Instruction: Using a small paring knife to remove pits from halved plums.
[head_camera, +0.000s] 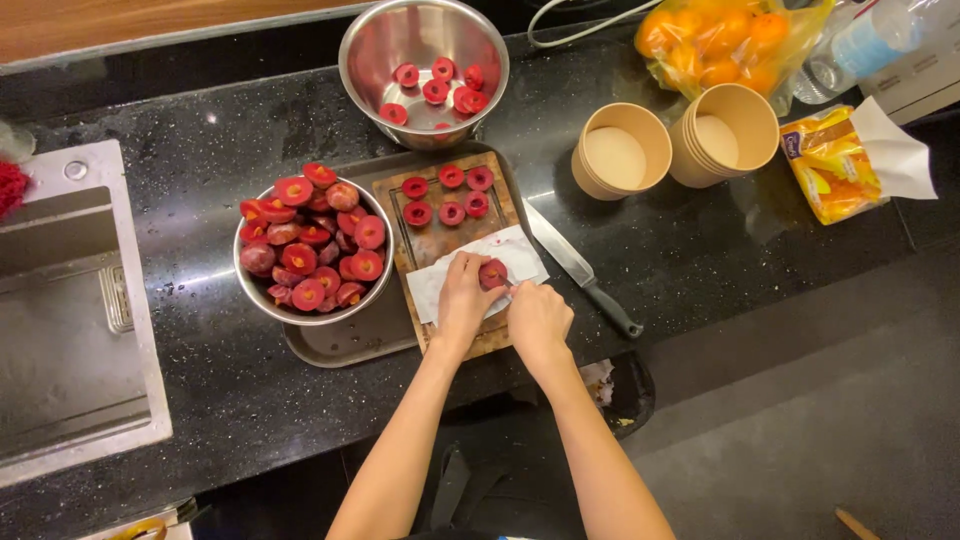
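Observation:
My left hand (462, 298) grips a red halved fruit (492, 274) over a white paper sheet (515, 253) on a wooden cutting board (435, 240). My right hand (538, 318) presses close against the fruit from the right, fingers curled on a small tool whose shape I cannot make out. Several cored red fruit halves (447, 196) lie in rows at the board's far end. A steel bowl (256, 286) heaped with red fruit halves sits to the left. A second steel bowl (370, 50) farther back holds several cored pieces.
A kitchen knife (580, 268) lies right of the board on the black counter (700, 250). Board and near bowl rest on a dark tray (340, 345). Paper cups (620, 150), a bag of oranges (725, 40), a yellow packet (830, 165) stand right; a sink (70, 310) left.

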